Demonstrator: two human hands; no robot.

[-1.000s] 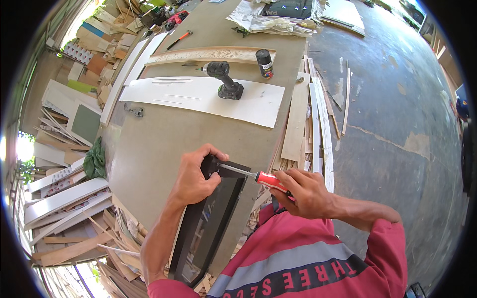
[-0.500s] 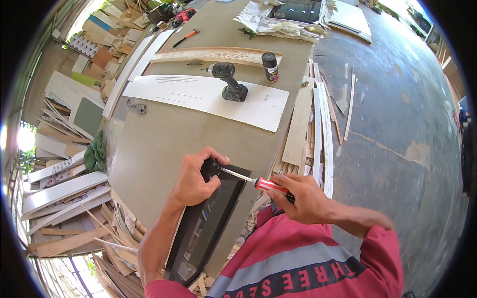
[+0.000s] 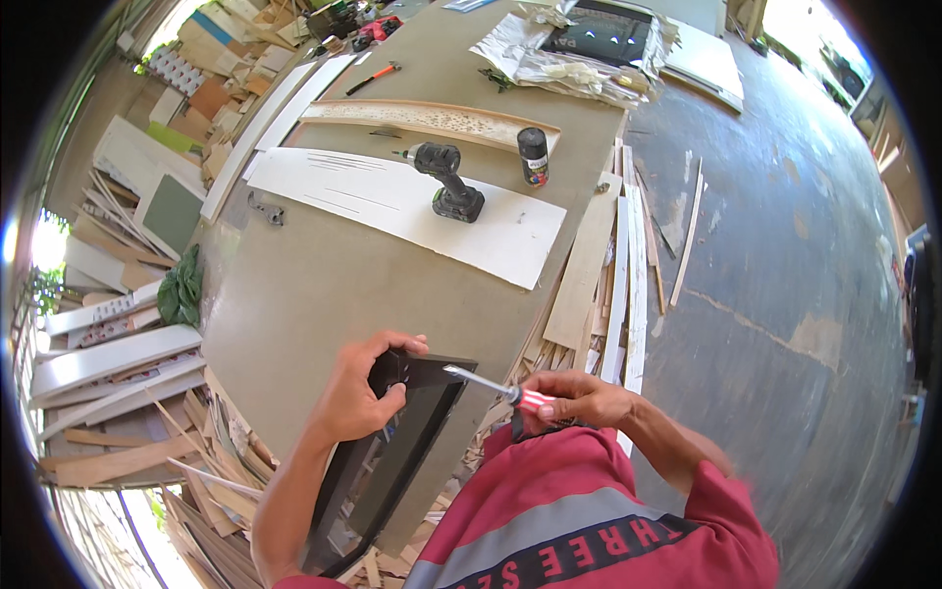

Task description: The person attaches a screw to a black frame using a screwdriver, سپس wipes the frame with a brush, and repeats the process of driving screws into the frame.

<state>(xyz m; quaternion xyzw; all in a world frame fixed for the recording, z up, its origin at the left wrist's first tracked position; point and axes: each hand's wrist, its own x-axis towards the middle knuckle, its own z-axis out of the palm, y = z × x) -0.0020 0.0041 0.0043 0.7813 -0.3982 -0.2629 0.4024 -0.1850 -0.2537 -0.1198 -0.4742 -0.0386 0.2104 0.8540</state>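
Note:
My left hand (image 3: 355, 397) grips the far corner of a black framed panel (image 3: 392, 461) that lies over the near edge of the brown workbench (image 3: 324, 285). My right hand (image 3: 574, 399) holds a red-handled screwdriver (image 3: 491, 386). Its metal shaft points left, with the tip just above the panel's top edge, close to my left fingers.
A black cordless drill (image 3: 446, 179) stands on a long white board (image 3: 392, 201) farther up the bench, with a black spray can (image 3: 533, 155) beside it. Wood strips (image 3: 613, 265) lean off the bench's right side. Boards and offcuts (image 3: 108, 363) are piled at left.
The screwdriver tip has drawn back to the right, away from my left hand, and now hovers over the panel's edge. My left hand keeps its grip on the corner.

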